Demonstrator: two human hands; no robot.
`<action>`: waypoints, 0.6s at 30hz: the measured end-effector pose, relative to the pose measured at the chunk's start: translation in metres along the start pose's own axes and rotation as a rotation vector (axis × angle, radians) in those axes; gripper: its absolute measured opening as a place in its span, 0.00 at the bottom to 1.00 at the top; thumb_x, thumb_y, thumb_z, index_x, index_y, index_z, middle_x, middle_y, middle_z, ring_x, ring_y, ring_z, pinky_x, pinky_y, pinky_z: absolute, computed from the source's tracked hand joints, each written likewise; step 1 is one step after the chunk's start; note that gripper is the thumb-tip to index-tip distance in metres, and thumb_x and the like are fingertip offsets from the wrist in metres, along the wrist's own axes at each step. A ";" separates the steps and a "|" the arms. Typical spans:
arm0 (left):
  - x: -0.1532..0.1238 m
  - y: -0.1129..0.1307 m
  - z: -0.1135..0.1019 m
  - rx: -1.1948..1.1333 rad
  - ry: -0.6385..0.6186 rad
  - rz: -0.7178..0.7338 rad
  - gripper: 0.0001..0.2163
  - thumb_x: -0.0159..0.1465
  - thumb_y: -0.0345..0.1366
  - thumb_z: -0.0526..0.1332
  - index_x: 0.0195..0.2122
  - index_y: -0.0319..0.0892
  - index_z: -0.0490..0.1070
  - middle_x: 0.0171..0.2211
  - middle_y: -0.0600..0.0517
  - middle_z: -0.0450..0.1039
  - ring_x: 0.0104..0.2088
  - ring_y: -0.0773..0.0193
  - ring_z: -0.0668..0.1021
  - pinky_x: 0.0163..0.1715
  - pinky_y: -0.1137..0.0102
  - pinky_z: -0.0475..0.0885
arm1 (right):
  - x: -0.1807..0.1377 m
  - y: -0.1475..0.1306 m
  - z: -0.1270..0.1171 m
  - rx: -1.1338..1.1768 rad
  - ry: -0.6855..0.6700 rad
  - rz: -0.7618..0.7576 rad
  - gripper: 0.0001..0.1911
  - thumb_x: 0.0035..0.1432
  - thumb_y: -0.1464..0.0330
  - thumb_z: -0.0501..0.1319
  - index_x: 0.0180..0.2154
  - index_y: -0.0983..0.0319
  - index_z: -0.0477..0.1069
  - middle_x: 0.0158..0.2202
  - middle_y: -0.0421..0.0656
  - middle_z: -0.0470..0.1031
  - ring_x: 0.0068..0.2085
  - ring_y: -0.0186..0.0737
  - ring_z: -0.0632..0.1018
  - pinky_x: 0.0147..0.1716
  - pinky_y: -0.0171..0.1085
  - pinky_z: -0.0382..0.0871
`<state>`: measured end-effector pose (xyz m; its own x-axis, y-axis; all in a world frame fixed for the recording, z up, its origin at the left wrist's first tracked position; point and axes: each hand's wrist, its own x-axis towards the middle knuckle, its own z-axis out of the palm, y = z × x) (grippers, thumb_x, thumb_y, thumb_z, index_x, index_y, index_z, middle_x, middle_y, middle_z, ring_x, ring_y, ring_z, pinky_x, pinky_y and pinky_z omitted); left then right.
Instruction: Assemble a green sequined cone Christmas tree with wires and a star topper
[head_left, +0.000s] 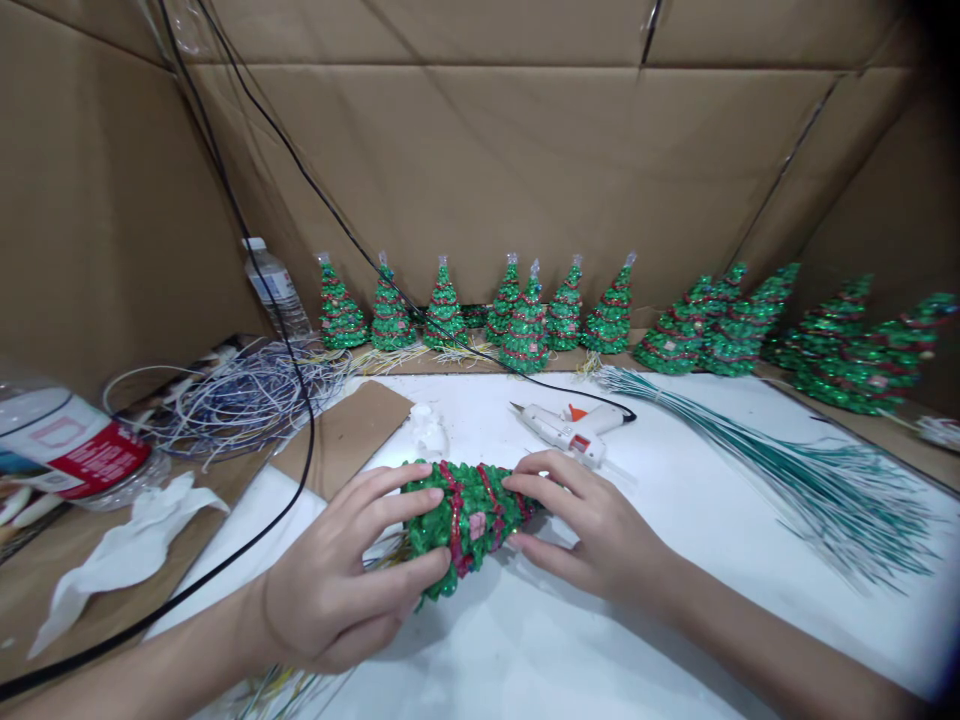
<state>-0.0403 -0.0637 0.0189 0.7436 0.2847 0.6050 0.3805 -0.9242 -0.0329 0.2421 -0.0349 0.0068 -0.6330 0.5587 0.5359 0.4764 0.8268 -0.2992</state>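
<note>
A small green Christmas tree [478, 515] with red garlands and a pink patch lies on its side between my hands, its tip toward the right. My left hand [352, 560] grips the wide base end, fingers over the top and thumb on the near side. Around the narrow end my right hand [581, 520] closes with fingertips and thumb. Thin yellowish wires [390, 550] come out of the base beside my left palm. Just beyond the tree, a white glue gun [562, 430] with an orange trigger lies on the white work surface [675, 620].
Several similar trees [525, 325] stand along the back cardboard wall [487, 160]. A bundle of green and white wires [780, 470] lies at right. At left are tangled wires [232, 395], a large bottle [75, 445], crumpled tissue [131, 550] and a water bottle [274, 290]. A black cable [306, 440] crosses the left side.
</note>
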 end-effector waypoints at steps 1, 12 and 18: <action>0.000 0.000 0.000 -0.003 0.002 -0.006 0.16 0.57 0.27 0.54 0.46 0.41 0.72 0.55 0.39 0.62 0.58 0.39 0.63 0.49 0.46 0.67 | 0.000 0.000 0.000 0.001 0.000 0.002 0.19 0.58 0.64 0.61 0.51 0.62 0.66 0.46 0.50 0.70 0.44 0.42 0.74 0.40 0.42 0.73; 0.000 0.002 0.000 -0.015 -0.003 -0.023 0.18 0.56 0.26 0.54 0.46 0.41 0.71 0.55 0.39 0.60 0.59 0.39 0.62 0.49 0.45 0.66 | 0.000 0.000 0.000 -0.005 -0.004 -0.011 0.19 0.58 0.65 0.61 0.50 0.63 0.66 0.46 0.50 0.70 0.43 0.43 0.74 0.39 0.42 0.74; -0.001 0.000 0.000 -0.004 0.001 -0.004 0.16 0.57 0.27 0.54 0.46 0.41 0.72 0.55 0.39 0.61 0.58 0.39 0.63 0.49 0.46 0.67 | 0.001 0.000 0.000 -0.003 -0.002 -0.011 0.19 0.58 0.65 0.60 0.50 0.62 0.65 0.46 0.50 0.70 0.43 0.43 0.74 0.39 0.43 0.74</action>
<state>-0.0409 -0.0640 0.0188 0.7416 0.2878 0.6060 0.3812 -0.9241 -0.0276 0.2420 -0.0346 0.0076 -0.6393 0.5495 0.5380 0.4709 0.8328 -0.2910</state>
